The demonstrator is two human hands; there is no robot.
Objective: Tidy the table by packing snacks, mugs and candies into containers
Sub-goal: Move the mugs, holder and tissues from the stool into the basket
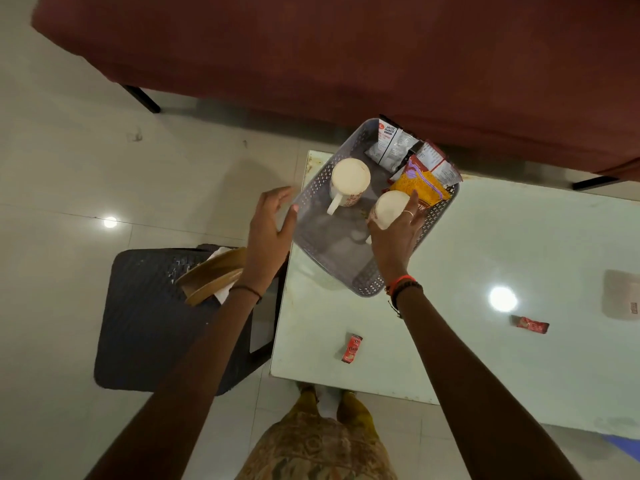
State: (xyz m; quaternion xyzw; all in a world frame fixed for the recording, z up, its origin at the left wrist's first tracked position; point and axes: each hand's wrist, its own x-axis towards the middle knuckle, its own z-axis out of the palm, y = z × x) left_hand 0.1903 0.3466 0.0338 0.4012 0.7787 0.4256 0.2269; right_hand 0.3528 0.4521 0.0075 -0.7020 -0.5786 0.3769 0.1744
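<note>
A grey perforated basket (pixel 313 188) sits on the far left corner of the pale table (pixel 485 358). Inside it a white mug (pixel 349 181) stands upside down near the left wall. My right hand (pixel 394 233) grips a second white mug (pixel 389 207), also upside down, just over the basket's middle. Several snack packets lie at the basket's far end: a white peanut packet (pixel 391 145), a yellow one (pixel 420 185) and a red one (pixel 438 162). My left hand (pixel 270 230) hovers by the basket's left wall, fingers relaxed. Two red candies (pixel 351 348) (pixel 530 323) lie on the table.
A dark woven stool (pixel 145 323) stands left of the table with a wooden lidded container (pixel 213 275) on it. A maroon sofa (pixel 346 53) fills the far side. A pale packet (pixel 621 294) lies at the table's right edge.
</note>
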